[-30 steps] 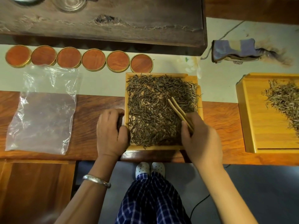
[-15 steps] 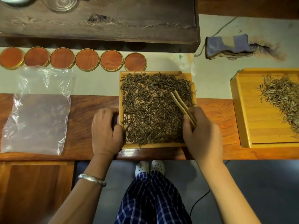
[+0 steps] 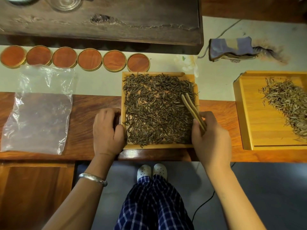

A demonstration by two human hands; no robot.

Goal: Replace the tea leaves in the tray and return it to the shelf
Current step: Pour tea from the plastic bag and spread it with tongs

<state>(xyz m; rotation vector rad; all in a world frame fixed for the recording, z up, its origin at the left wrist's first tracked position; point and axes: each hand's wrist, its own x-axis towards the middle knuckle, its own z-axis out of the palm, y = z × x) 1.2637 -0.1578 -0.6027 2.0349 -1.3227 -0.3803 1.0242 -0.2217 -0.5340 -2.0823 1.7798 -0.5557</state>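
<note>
Left hand [image 3: 107, 131] grips tray [image 3: 158, 146] left edge; right hand [image 3: 211, 136] grasps wooden tongs [image 3: 191, 107] over tea leaves [image 3: 156, 110].

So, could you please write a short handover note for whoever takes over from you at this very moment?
Left hand grips the left edge of the middle wooden tray.
Right hand holds wooden tongs, tips over the dark tea leaves in that tray.
The tray straddles the counter edge; an empty plastic bag lies to its left, a second tray of paler leaves to its right.
Done: dark leaves spread across the tray.
Left: finish tidying, then return the tray to the shelf, which is not in view.
</note>
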